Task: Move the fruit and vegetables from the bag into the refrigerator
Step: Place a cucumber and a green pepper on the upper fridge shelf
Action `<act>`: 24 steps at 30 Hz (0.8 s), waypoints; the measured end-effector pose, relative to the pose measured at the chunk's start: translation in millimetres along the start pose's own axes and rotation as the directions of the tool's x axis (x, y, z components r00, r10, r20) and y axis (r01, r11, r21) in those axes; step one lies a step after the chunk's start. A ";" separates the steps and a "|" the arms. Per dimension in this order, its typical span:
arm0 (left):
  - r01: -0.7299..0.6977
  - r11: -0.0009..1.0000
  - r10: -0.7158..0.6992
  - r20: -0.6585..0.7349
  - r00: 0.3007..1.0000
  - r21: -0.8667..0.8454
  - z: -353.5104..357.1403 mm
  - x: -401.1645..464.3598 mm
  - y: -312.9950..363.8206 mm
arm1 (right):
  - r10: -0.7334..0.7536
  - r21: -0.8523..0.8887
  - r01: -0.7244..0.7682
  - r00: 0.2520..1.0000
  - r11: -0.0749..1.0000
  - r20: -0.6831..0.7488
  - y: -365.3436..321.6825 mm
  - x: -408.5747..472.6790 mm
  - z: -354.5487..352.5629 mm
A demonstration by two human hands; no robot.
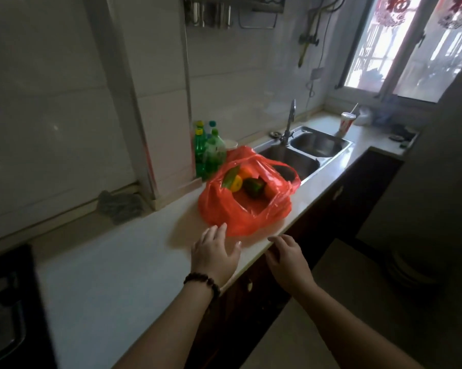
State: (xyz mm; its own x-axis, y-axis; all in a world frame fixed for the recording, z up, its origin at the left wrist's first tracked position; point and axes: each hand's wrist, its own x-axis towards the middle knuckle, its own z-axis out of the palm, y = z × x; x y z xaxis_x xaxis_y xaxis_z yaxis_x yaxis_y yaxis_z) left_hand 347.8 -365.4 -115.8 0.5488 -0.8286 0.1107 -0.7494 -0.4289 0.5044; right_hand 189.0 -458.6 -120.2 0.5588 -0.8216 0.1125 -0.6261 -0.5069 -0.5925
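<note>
A red plastic bag [240,211] sits open on the white counter [118,262], near its front edge. Inside it I see a yellow fruit [236,184], an orange one [246,172] and a dark green vegetable [254,187]. My left hand [214,253], with a bead bracelet at the wrist, hovers just short of the bag's near side, fingers spread and holding nothing. My right hand [287,258] is over the counter's front edge, a little right of the bag, fingers relaxed and empty. A large grey appliance [442,182] at the right may be the refrigerator.
Green bottles [207,153] stand against the wall behind the bag. A double steel sink [304,153] with a tap lies beyond it, and a paper cup with a straw [346,123] stands near the window. A dark stove [6,315] is at the left.
</note>
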 end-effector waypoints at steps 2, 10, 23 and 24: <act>0.002 1.000 -0.002 -0.005 1.000 -0.001 2.2 40.0 5.3 | 0.023 -0.016 -0.023 1.000 1.000 0.012 8.7 41.5 -2.6; -0.006 1.000 0.004 0.076 0.997 0.023 32.2 151.1 28.5 | 0.115 -0.010 -0.115 0.992 0.993 0.043 57.5 141.0 -5.8; 0.165 0.986 -0.165 0.000 0.986 0.034 88.2 260.1 30.0 | -0.097 -0.010 0.101 0.971 0.995 0.219 95.3 307.3 24.8; 0.191 0.981 -0.190 -0.025 0.981 0.046 91.6 269.8 30.6 | -0.144 0.004 0.147 0.959 0.989 0.243 97.8 321.9 28.8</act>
State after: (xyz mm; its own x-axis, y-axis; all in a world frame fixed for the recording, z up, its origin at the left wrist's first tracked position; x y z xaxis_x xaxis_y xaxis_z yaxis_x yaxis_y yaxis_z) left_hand 439.0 -635.0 -148.9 0.6903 -0.7227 0.0344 -0.6470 -0.5954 0.4763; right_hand 323.3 -765.1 -164.9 0.7583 -0.6519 -0.0008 -0.5349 -0.6215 -0.5724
